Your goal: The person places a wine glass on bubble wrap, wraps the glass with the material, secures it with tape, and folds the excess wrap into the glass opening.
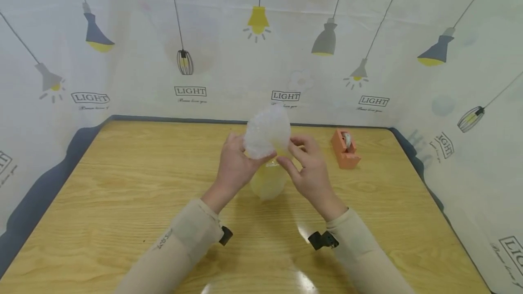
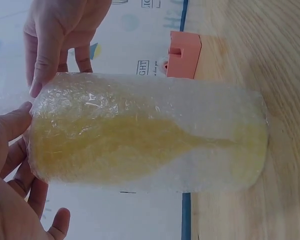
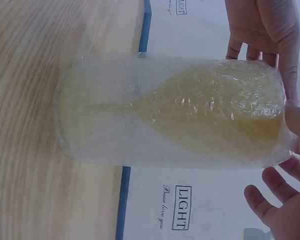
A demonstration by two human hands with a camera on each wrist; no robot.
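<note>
A yellow-amber stemmed glass stands upright on the table, rolled in clear bubble wrap. Through the wrap, the glass shows a wide bowl on top, a thin stem and a round foot. Loose wrap sticks up past the bowl. My left hand holds the wrap at the top, thumb across the near side and fingers round the left. From the right, my right hand pinches the wrap's upper edge. In the right wrist view, both thumbs come together at the top end.
An orange tape dispenser with a roll in it sits toward the back right of the wooden table. A white cloth printed with lamps hangs behind and along the sides.
</note>
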